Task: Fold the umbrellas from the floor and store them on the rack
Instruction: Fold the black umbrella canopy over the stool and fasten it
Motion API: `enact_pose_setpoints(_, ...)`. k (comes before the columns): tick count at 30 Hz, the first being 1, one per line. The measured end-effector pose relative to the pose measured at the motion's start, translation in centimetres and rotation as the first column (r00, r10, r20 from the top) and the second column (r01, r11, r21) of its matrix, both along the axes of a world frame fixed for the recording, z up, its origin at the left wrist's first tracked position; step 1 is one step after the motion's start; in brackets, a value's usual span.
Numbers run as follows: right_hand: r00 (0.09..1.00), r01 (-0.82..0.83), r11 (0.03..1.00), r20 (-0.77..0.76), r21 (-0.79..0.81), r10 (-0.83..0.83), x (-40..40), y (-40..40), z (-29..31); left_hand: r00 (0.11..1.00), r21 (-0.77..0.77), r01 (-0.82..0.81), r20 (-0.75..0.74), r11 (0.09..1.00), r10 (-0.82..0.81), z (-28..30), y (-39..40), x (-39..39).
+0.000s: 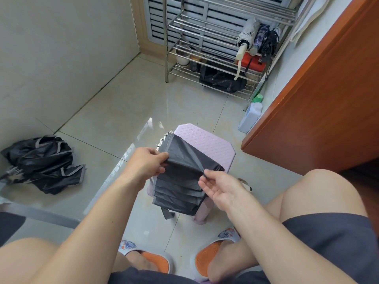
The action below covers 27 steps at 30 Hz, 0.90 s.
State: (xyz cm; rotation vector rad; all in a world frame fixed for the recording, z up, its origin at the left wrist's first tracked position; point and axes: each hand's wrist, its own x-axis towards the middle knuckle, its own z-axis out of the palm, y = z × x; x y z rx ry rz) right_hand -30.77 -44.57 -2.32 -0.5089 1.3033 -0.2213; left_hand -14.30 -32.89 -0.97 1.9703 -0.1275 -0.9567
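The dark umbrella (184,177), matte pleated fabric, lay across the ribbed pink stool (207,140). Your left hand (146,160) pinched one pleat between thumb and fingers; your right hand (220,187) nipped the opposite fold, other fingers loose. Its handle was hidden. A crumpled umbrella (44,162) lay on glossy tiles, the steel rack (205,37) beyond.

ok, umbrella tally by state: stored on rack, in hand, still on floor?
Folded umbrellas on the steel rack: 3 (white, purple patterned, black)
Dark grey umbrella being pleated on the pink plastic stool, left hand and right hand pinching its fabric: 1
Crumpled black umbrella with grey trim on the floor: 1
Total: 5
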Motion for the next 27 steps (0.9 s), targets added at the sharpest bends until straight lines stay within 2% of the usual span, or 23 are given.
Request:
enact_pose_setpoints(6,0.996,-0.076,0.995,-0.059,-0.067,0.072,-0.4,0.3,-0.5,1.000,0.030,-0.003,0.015,1.000,0.002,-0.2,0.4,0.5)
enact_pose_setpoints(12,0.962,-0.271,0.957,-0.074,-0.106,0.264,-1.5,-1.6,-0.1,1.000,0.002,0.002,0.023,1.000,-0.002,0.2,0.5,0.7)
enact_pose_setpoints(14,0.949,-0.315,0.943,-0.054,-0.106,0.311,-1.5,-1.8,0.0,1.000,-0.021,0.002,-0.015,1.000,-0.003,0.0,0.6,0.8)
enact_pose_setpoints(16,0.964,-0.264,0.959,0.005,-0.099,0.266,-1.1,-1.9,-0.1,0.998,-0.049,0.007,-0.068,0.999,-0.010,0.0,0.5,0.7)
enact_pose_setpoints(18,0.983,-0.173,0.977,0.033,-0.124,0.178,-0.7,-1.8,-0.3,0.998,-0.027,0.026,-0.048,0.999,-0.028,-0.1,0.3,0.7)
enact_pose_setpoints(21,0.981,-0.192,0.955,-0.079,-0.225,0.179,-0.5,-1.0,-1.1,0.991,0.118,0.108,0.073,0.987,-0.117,-0.6,0.4,0.7)
enact_pose_setpoints(22,0.967,-0.244,0.933,-0.141,-0.264,0.213,-0.6,-0.7,-1.7,0.959,0.226,0.181,0.176,0.957,-0.223,-0.8,0.5,0.5)
enact_pose_setpoints(23,0.944,-0.309,0.902,-0.211,-0.303,0.253,-0.7,-0.3,-2.2,0.879,0.357,0.235,0.318,0.904,-0.354,-0.8,0.6,-0.1)
enact_pose_setpoints(24,0.915,-0.373,0.862,-0.292,-0.343,0.280,-0.7,0.0,-2.8,0.738,0.449,0.241,0.491,0.860,-0.463,-1.1,0.6,-0.9)
enact_pose_setpoints(25,0.886,-0.423,0.824,-0.364,-0.376,0.288,-0.6,0.1,-3.3,0.572,0.455,0.229,0.652,0.860,-0.497,-1.6,0.3,-1.8)
enact_pose_setpoints(26,0.863,-0.457,0.795,-0.415,-0.399,0.288,-0.5,0.1,-3.6,0.453,0.409,0.272,0.744,0.871,-0.491,-2.0,-0.1,-2.8)
enact_pose_setpoints(27,0.846,-0.484,0.771,-0.445,-0.413,0.293,-0.3,0.0,-3.7,0.393,0.377,0.350,0.771,0.857,-0.500,-2.4,-0.5,-3.7)
